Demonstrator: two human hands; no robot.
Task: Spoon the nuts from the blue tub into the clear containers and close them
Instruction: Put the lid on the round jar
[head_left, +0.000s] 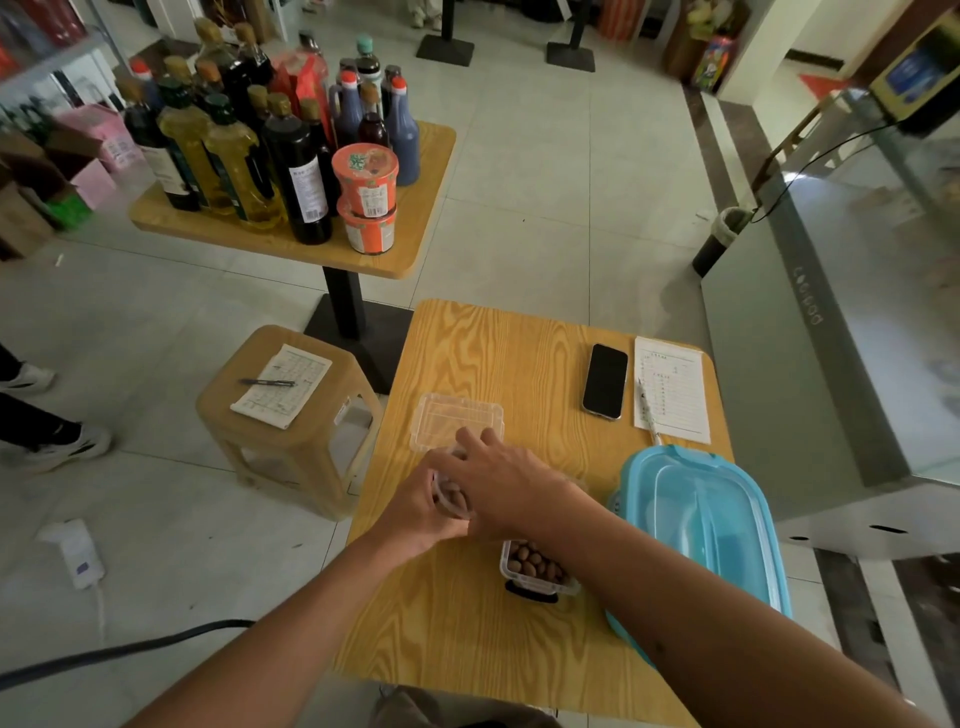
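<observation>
Mid-frame, both hands — left hand (415, 506) gripping the nut-filled clear container (451, 498), right hand (501, 486) pressing down — should seat every lid edge evenly.

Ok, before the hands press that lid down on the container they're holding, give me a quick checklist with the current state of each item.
1. Both hands on the container: ok. The left hand and right hand meet over a clear container with nuts inside.
2. Lid lined up on the rim: cannot tell, the hands cover it.
3. Second container filled: ok, nuts show in the near container; whether it is closed, cannot tell.
4. Spare empty container out of the way: ok, it lies just beyond the hands.
5. Blue tub lidded: ok.
6. Phone clear of the work: ok.
</observation>
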